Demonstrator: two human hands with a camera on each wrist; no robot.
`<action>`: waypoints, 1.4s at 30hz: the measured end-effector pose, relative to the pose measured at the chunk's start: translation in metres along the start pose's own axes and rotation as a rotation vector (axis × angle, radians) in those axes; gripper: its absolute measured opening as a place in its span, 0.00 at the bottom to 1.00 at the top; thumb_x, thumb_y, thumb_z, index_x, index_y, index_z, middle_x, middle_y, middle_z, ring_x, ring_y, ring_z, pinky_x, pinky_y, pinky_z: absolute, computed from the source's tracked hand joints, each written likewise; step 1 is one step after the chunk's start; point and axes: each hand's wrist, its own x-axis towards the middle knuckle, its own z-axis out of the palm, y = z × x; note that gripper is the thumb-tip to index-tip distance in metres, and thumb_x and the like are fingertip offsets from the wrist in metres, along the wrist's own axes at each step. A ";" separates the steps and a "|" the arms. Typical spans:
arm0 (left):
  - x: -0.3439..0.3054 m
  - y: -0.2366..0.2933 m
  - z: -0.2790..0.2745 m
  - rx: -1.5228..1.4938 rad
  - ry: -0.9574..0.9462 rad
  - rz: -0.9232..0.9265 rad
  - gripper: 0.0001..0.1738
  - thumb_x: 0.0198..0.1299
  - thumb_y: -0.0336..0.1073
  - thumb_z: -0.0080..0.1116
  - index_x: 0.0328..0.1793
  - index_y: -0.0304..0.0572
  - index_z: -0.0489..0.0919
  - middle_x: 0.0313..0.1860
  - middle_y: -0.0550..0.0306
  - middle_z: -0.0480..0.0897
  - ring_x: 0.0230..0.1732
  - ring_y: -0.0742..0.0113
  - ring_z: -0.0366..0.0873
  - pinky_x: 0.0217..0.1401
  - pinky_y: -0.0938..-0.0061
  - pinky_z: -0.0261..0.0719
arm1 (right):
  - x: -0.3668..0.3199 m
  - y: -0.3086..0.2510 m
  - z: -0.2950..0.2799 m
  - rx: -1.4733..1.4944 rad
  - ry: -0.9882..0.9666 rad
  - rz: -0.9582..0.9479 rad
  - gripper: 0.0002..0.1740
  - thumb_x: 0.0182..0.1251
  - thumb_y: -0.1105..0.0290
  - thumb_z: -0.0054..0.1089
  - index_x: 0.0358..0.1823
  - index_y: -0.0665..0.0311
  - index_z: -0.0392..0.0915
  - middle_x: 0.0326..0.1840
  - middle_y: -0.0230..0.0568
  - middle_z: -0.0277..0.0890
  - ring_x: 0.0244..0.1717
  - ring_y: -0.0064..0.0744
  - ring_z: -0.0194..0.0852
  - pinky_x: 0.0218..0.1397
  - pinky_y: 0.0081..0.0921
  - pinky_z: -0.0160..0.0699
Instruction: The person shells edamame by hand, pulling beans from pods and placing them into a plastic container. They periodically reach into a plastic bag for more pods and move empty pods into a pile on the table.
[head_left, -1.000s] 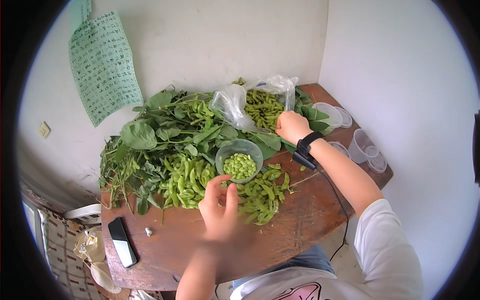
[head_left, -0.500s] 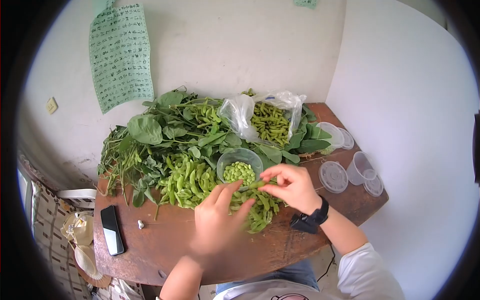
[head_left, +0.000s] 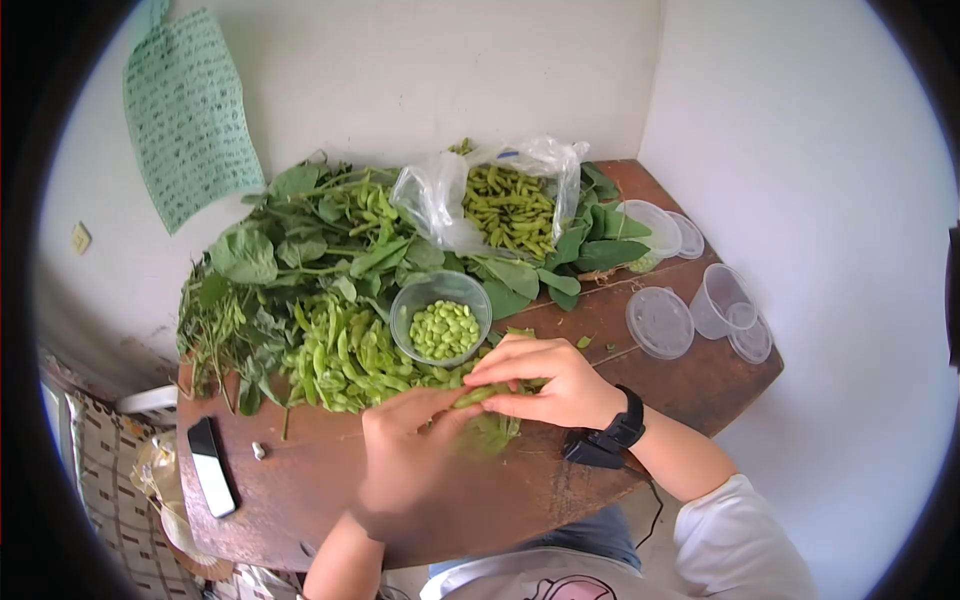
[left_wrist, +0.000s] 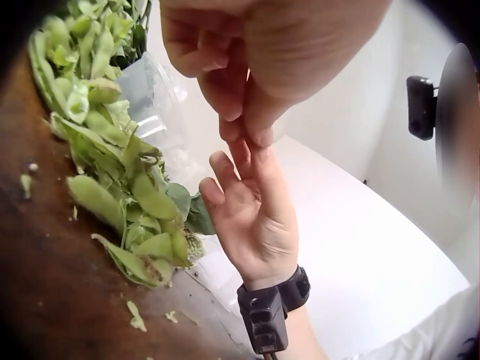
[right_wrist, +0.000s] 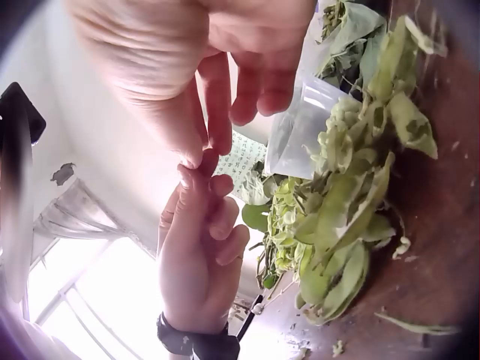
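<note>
Together, the left hand [head_left: 410,455] and right hand [head_left: 548,380] pinch one plump, curved green pod [head_left: 474,397].

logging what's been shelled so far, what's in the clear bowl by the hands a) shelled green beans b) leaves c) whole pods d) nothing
a: the clear bowl holds loose shelled green beans; the whole pods lie in a heap beside it and in the bag.

Lighting: bright, even daylight; shadows on worktop [head_left: 300,490] soft.
Head view: fisheye bend, black vignetted corners, left hand [head_left: 410,460] motion-blurred.
Right wrist view: window [right_wrist: 90,300] blown out; near right hand [right_wrist: 187,60] unfocused.
</note>
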 end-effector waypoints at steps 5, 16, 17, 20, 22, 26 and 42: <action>-0.001 -0.007 -0.004 0.004 -0.006 0.012 0.12 0.52 0.29 0.75 0.43 0.37 0.90 0.29 0.53 0.87 0.27 0.69 0.82 0.29 0.77 0.76 | 0.004 -0.001 0.003 0.052 0.026 0.043 0.16 0.59 0.78 0.73 0.49 0.65 0.87 0.47 0.41 0.85 0.40 0.30 0.80 0.43 0.25 0.79; -0.005 -0.015 -0.002 -0.273 -0.029 -0.272 0.13 0.56 0.28 0.74 0.48 0.34 0.88 0.34 0.51 0.89 0.29 0.73 0.84 0.30 0.79 0.82 | -0.002 0.001 0.012 0.042 0.105 0.197 0.12 0.63 0.81 0.69 0.49 0.70 0.86 0.38 0.42 0.86 0.39 0.29 0.88 0.40 0.22 0.83; -0.004 -0.016 -0.003 -0.239 -0.041 -0.251 0.13 0.56 0.28 0.73 0.47 0.34 0.88 0.33 0.52 0.88 0.28 0.73 0.84 0.30 0.78 0.81 | -0.003 0.002 0.013 0.044 0.102 0.202 0.12 0.63 0.81 0.69 0.49 0.70 0.86 0.38 0.42 0.86 0.39 0.29 0.88 0.40 0.22 0.83; -0.001 -0.015 -0.008 -0.027 -0.079 -0.058 0.10 0.55 0.27 0.73 0.43 0.32 0.88 0.32 0.52 0.88 0.27 0.70 0.84 0.28 0.77 0.80 | -0.004 0.003 0.016 0.050 0.080 0.185 0.08 0.63 0.81 0.68 0.43 0.70 0.84 0.36 0.42 0.86 0.39 0.29 0.88 0.39 0.22 0.82; 0.000 -0.018 -0.007 0.000 -0.076 0.008 0.09 0.54 0.27 0.74 0.41 0.32 0.87 0.31 0.51 0.87 0.27 0.66 0.84 0.28 0.75 0.80 | -0.004 0.001 0.014 -0.047 0.007 0.183 0.06 0.62 0.82 0.68 0.37 0.70 0.79 0.33 0.42 0.84 0.34 0.31 0.86 0.37 0.23 0.82; -0.001 -0.026 -0.003 0.061 -0.088 0.144 0.09 0.51 0.27 0.73 0.37 0.33 0.85 0.29 0.50 0.84 0.27 0.56 0.82 0.29 0.68 0.79 | -0.005 0.009 0.017 -0.123 0.017 0.073 0.07 0.60 0.82 0.68 0.33 0.69 0.77 0.30 0.42 0.80 0.30 0.34 0.82 0.33 0.26 0.79; -0.002 -0.031 0.005 0.167 -0.127 0.188 0.07 0.49 0.25 0.71 0.34 0.34 0.83 0.24 0.51 0.78 0.26 0.51 0.77 0.29 0.63 0.74 | -0.008 0.005 0.020 -0.372 -0.075 -0.046 0.06 0.59 0.80 0.64 0.33 0.67 0.74 0.29 0.43 0.74 0.34 0.45 0.75 0.38 0.38 0.76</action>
